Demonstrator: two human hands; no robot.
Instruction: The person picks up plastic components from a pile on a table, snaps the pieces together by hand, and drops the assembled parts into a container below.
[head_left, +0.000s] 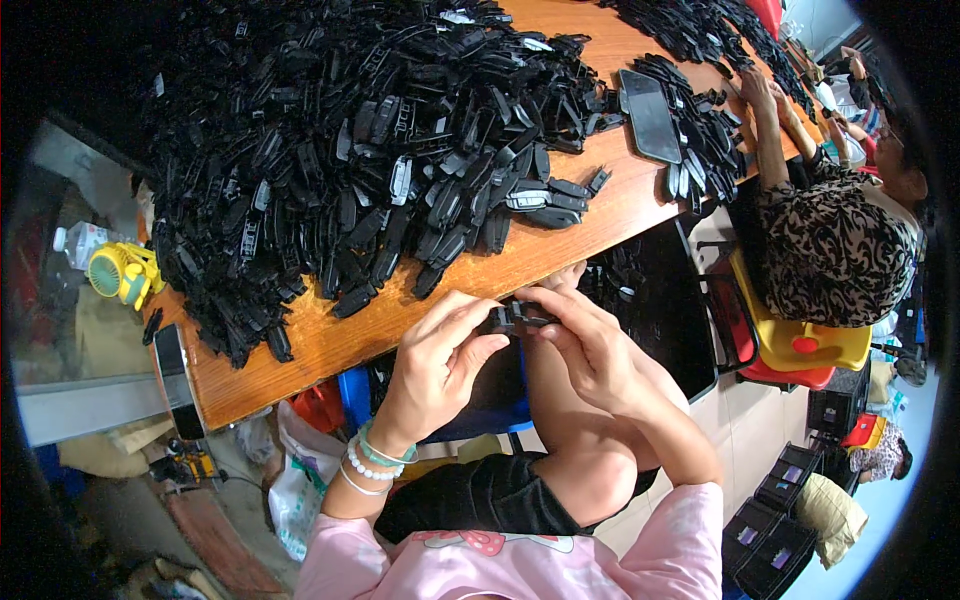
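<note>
A left hand (437, 352) and right hand (592, 350) are pinching a small black plastic part (514, 320) between thumbs and fingers, apparently steadying it from both sides, by the wooden table's (470, 291) near edge, while similar black pieces (330, 140) (a great heap) are lying beyond, seemingly for easy reach.

Plastic bag (295, 490), floor at left: blue-green print, too creased and small for me to read from here.
Black crates (795, 545), floor at right: small pale labels (748, 536), whose wording I can't make out.
Heaped black pieces (370, 130), on the table (520, 268): whitish patches on some, nothing legible.
Clear bottle (88, 238), far left: any lettering too blurred to tell.
</note>
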